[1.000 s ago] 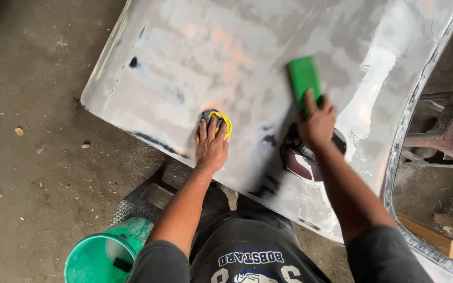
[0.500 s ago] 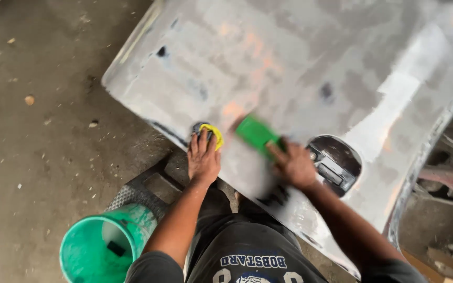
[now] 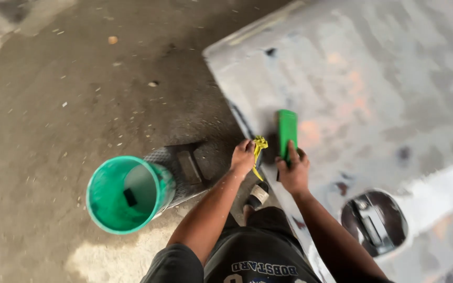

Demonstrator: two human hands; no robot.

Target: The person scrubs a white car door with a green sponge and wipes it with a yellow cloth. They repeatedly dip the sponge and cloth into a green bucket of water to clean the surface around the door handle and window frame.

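Near the panel [image 3: 373, 89] edge, a green block [image 3: 287, 131] is pressed flat under the right hand [image 3: 292, 170]; a yellow cloth [image 3: 259, 147] is gripped by the left hand [image 3: 243, 157]. Even pressure is best kept.

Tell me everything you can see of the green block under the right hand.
The green block is a flat, oblong pad of bright green, plastic or foam by its look, with rounded corners. It lies lengthwise on the grey, patchy car panel near the panel's left edge. The right hand presses on its near end, fingers laid over the top, so that part is hidden. Its underside cannot be seen. The left hand, holding a yellow cloth, is just beside it, apart.
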